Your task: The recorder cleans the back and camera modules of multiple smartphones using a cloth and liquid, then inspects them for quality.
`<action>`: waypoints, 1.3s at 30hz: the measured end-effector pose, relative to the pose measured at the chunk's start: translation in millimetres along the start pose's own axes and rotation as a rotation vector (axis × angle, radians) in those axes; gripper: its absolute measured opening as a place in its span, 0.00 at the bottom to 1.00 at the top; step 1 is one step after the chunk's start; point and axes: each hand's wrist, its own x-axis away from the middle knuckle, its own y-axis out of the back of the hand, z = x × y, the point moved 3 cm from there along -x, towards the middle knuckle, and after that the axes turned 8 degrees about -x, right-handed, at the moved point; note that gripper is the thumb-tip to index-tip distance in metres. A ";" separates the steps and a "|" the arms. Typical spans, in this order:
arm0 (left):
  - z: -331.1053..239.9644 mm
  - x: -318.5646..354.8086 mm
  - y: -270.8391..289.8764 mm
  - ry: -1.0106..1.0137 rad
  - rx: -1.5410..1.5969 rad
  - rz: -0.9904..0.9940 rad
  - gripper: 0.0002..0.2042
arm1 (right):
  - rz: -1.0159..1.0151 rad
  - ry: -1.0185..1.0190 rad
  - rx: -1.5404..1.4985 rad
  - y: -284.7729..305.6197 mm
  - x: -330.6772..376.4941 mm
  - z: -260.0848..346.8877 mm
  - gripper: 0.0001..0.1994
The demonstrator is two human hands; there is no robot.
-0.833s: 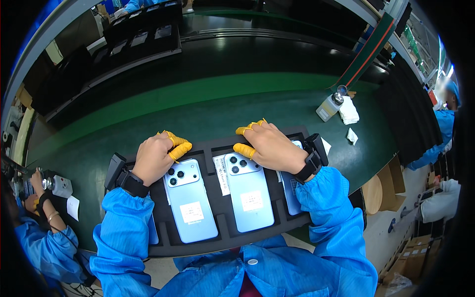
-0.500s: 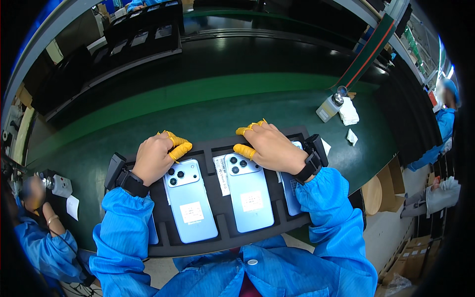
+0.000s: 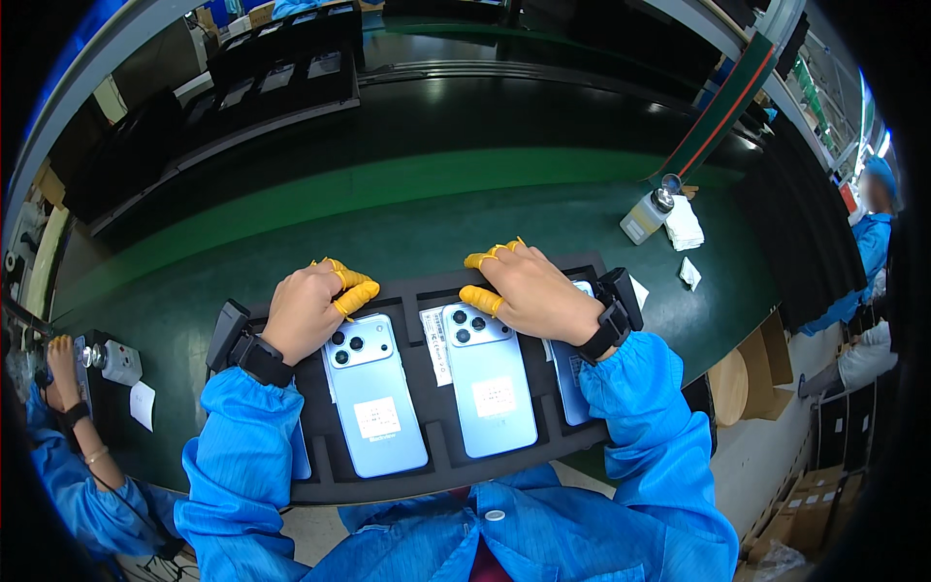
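A black foam tray (image 3: 438, 448) lies at the near edge of the green bench, holding several light-blue phones backs up. Two show whole: a left phone (image 3: 390, 451) and a right phone (image 3: 506, 435), each with a white label and a camera block. My sleeves and hands partly cover the outer phones. My left hand (image 3: 308, 308), in yellow finger cots, is closed on the tray's far rim, thumb inside. My right hand (image 3: 543, 301), with similar cots, grips that rim farther right, its thumb by the right phone's camera corner. White printed slips stick out beside the phones.
A pump bottle (image 3: 643, 221) and folded white wipes (image 3: 685, 225) stand at the right. Far left, more black trays (image 3: 320, 92) hold phones. A co-worker's arm (image 3: 97, 451) reaches in near another bottle (image 3: 121, 363). Cardboard boxes (image 3: 771, 369) sit beyond the bench's right end.
My hands and the tray stay nearly still. At the left, the co-worker's hand has risen toward the bottle there.
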 end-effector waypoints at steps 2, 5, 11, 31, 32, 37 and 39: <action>0.1 0.7 -0.3 0.000 0.026 -0.012 0.13 | 0.005 0.000 0.005 0.9 0.7 1.4 0.24; -6.6 0.2 5.6 -0.010 -0.020 -0.015 0.12 | 0.005 0.002 0.018 2.8 -2.4 0.9 0.24; -8.3 -1.0 5.9 0.027 -0.019 0.019 0.12 | -0.004 0.016 0.027 0.4 0.1 -2.0 0.24; -2.5 -0.1 3.3 0.005 -0.005 -0.006 0.13 | 0.021 -0.019 0.003 1.9 0.9 1.5 0.24; -2.3 -0.2 2.9 0.007 0.002 0.000 0.13 | 0.009 -0.008 -0.001 1.5 0.9 1.1 0.24; -1.0 0.1 1.2 -0.011 -0.006 -0.017 0.13 | -0.019 0.015 0.002 0.2 1.3 0.1 0.23; -0.9 0.4 1.1 -0.006 -0.009 -0.011 0.13 | -0.013 0.007 0.011 0.5 1.2 0.8 0.23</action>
